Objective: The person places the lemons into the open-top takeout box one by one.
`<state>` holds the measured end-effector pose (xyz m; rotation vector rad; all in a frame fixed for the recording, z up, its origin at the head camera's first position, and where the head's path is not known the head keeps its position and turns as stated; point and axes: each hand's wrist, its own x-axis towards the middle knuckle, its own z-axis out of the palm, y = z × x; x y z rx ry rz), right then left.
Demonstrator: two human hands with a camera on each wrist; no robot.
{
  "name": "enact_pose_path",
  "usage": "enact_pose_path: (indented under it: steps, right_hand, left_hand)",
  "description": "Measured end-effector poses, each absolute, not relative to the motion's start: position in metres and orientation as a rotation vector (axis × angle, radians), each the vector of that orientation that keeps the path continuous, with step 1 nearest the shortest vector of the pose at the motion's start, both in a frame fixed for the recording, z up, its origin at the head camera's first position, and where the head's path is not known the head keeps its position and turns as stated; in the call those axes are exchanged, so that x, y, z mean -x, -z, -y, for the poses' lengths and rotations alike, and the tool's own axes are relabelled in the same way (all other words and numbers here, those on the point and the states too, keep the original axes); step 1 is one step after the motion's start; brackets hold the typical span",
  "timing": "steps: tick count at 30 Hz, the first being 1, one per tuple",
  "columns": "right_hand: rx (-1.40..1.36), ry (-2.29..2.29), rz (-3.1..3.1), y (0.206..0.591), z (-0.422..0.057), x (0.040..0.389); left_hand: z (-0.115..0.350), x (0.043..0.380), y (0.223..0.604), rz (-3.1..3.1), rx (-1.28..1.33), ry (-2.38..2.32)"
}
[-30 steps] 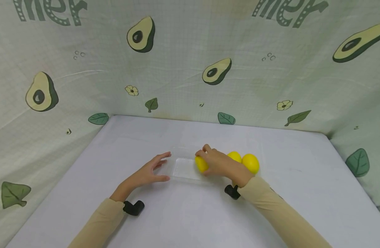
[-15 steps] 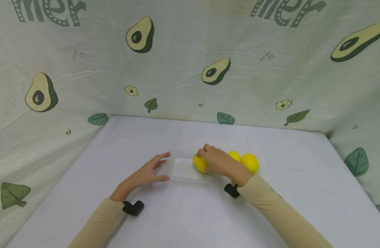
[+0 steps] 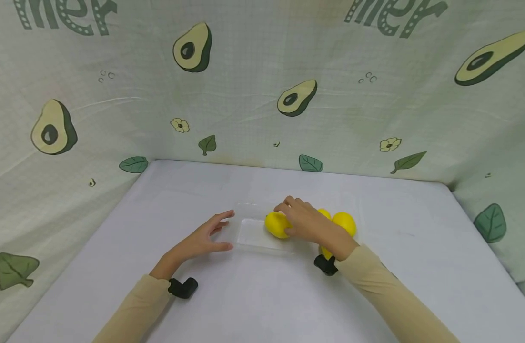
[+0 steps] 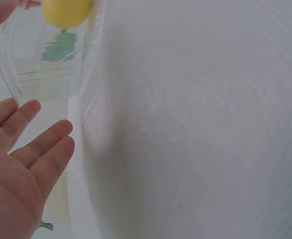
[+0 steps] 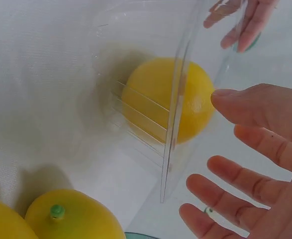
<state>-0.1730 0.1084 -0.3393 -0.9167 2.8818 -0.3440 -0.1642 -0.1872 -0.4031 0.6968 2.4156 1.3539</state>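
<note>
- One lemon [image 3: 276,225] is sitting in the clear tray [image 3: 254,236]; two more lemons [image 3: 345,222] wait on the table, just right of it.
- Right hand [image 3: 305,224] has fingers spread, gripping nothing.
- Left hand [image 3: 202,239] rests flat beside the tray.

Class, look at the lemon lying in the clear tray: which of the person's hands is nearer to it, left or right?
Right. The right hand hovers over the lemon, fingers spread and released. The left hand rests open at the far end of the clear tray, apart from the lemon.

right hand [image 3: 303,221] over lemon [image 3: 276,225], clear tray [image 3: 254,234]
</note>
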Motion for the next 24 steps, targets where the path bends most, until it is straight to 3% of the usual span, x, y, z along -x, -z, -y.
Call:
enact_pose_path:
  steps: [24]
  right_hand:
    - [0.699, 0.672, -2.861, 0.33, -0.161, 0.14]
  left_hand:
    - [0.188, 0.165, 0.404, -2.388, -0.703, -1.37]
